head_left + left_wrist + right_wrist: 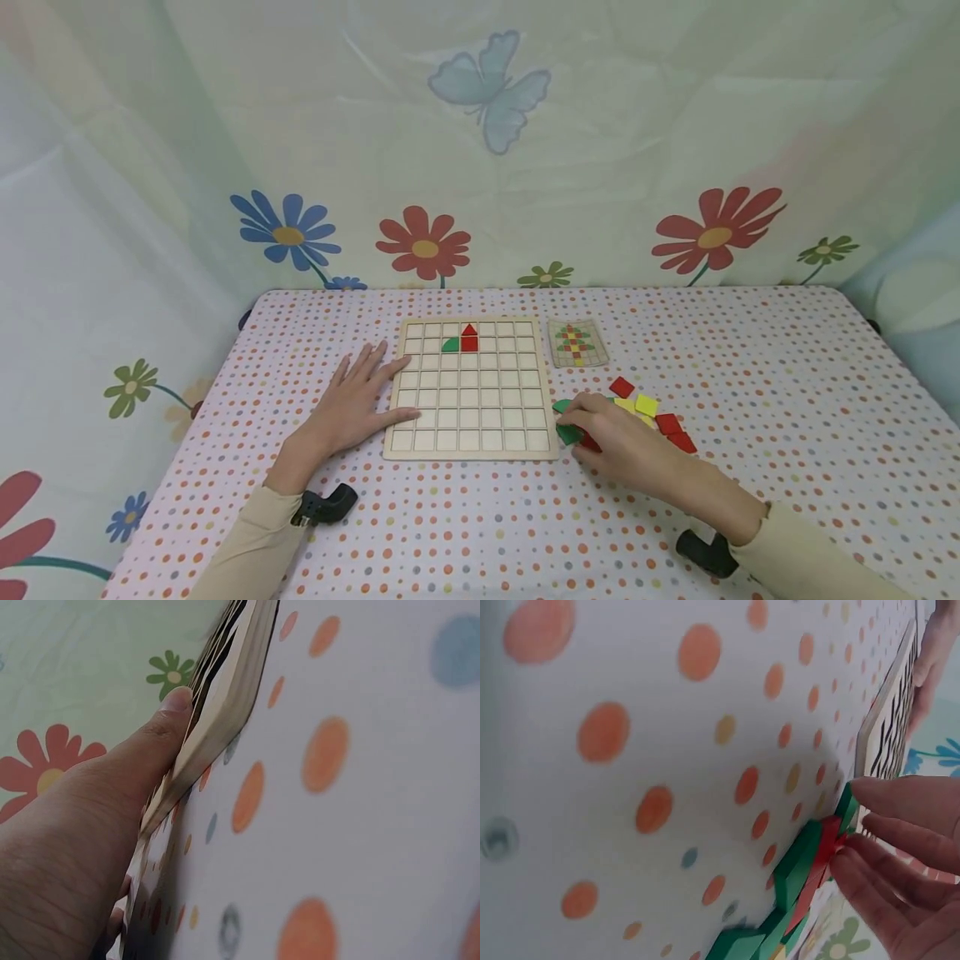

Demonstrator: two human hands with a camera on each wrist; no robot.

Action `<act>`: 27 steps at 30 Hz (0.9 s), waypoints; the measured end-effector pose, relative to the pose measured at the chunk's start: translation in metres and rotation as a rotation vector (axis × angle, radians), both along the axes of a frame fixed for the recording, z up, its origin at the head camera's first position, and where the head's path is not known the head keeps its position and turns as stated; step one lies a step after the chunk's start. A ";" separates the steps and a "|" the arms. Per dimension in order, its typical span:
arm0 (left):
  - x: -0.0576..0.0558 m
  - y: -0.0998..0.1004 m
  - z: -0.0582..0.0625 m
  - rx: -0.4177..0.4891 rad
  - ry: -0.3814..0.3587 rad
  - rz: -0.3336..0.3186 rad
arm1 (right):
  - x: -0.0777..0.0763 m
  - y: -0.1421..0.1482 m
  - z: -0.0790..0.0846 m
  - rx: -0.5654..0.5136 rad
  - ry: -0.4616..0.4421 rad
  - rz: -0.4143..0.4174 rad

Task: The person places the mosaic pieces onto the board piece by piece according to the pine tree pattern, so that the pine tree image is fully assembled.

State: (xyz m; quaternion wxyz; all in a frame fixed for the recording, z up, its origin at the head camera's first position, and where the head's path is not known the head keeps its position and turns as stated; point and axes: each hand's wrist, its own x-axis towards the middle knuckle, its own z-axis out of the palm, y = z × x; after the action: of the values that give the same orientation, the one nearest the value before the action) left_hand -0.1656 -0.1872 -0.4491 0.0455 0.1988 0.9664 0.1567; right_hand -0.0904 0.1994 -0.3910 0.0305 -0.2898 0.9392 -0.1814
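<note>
A wooden grid board (470, 456) lies flat on the table. In its upper rows sit a red triangle (469, 330), a red square (469, 343) and a green quarter-round tile (451, 345). My left hand (351, 410) is spread at the board's left side, thumb and a fingertip on its edge; in the left wrist view the thumb (142, 754) lies against the wooden rim. Beside the board's lower right corner, my right hand (618, 437) bends over loose tiles. Its thumb and fingertips pinch a green tile (847, 807), with red and green tiles right beside it.
Right of the hand lie loose red tiles (667, 424) and yellow tiles (647, 406). A pattern card (558, 357) with a tree made of coloured shapes lies by the board's upper right. The dotted tablecloth (465, 533) covers the table, and a flowered curtain (600, 167) hangs behind.
</note>
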 end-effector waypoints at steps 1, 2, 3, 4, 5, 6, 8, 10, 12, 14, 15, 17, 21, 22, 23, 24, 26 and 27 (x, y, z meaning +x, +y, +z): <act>0.000 0.000 0.000 0.000 0.006 -0.002 | 0.000 0.001 -0.002 -0.004 0.013 -0.004; 0.001 0.000 0.000 0.002 0.010 -0.004 | 0.000 0.002 -0.003 -0.009 0.024 -0.008; 0.001 0.001 0.001 0.003 0.012 -0.004 | -0.001 0.002 -0.004 -0.010 0.033 -0.008; 0.001 0.001 0.001 0.005 0.016 -0.004 | -0.001 0.002 -0.005 -0.010 0.042 -0.005; 0.001 0.001 0.002 0.007 0.020 -0.005 | -0.002 0.002 -0.005 -0.008 0.049 0.003; 0.002 0.001 0.002 0.008 0.025 -0.005 | -0.003 0.001 -0.005 -0.005 0.053 0.009; 0.002 0.001 0.002 0.008 0.027 -0.003 | -0.005 -0.001 -0.005 0.001 0.048 0.017; 0.002 0.001 0.002 0.004 0.025 -0.002 | -0.006 -0.003 -0.005 0.016 0.033 0.013; 0.002 0.001 0.001 0.002 0.024 -0.002 | -0.008 -0.005 -0.004 0.031 0.010 0.005; 0.001 0.001 0.002 0.004 0.018 -0.003 | -0.010 -0.006 -0.003 0.043 -0.014 -0.004; 0.001 0.001 0.002 0.005 0.013 -0.003 | -0.010 -0.007 -0.002 0.047 -0.024 -0.006; 0.001 0.001 0.002 0.009 0.008 -0.005 | -0.012 -0.007 -0.001 0.047 -0.043 -0.010; 0.001 0.000 0.002 0.005 -0.001 -0.003 | -0.013 -0.011 0.003 0.048 -0.074 -0.023; 0.001 0.000 0.002 0.004 -0.001 -0.003 | -0.013 -0.012 0.003 0.054 -0.079 -0.027; 0.001 0.000 0.002 0.001 -0.006 -0.001 | -0.013 -0.014 0.004 0.059 -0.085 -0.028; 0.000 0.000 0.002 -0.001 -0.006 0.000 | -0.013 -0.015 0.004 0.066 -0.090 -0.029; 0.000 0.001 0.002 0.001 -0.009 0.001 | -0.013 -0.017 0.005 0.079 -0.094 -0.027; 0.000 0.001 0.002 0.002 -0.011 0.001 | -0.013 -0.018 0.005 0.080 -0.101 -0.031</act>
State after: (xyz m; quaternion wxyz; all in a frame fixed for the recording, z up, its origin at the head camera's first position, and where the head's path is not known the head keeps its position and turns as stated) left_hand -0.1652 -0.1861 -0.4468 0.0506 0.1975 0.9661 0.1586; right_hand -0.1033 0.1812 -0.3859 0.0868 -0.2644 0.9473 -0.1587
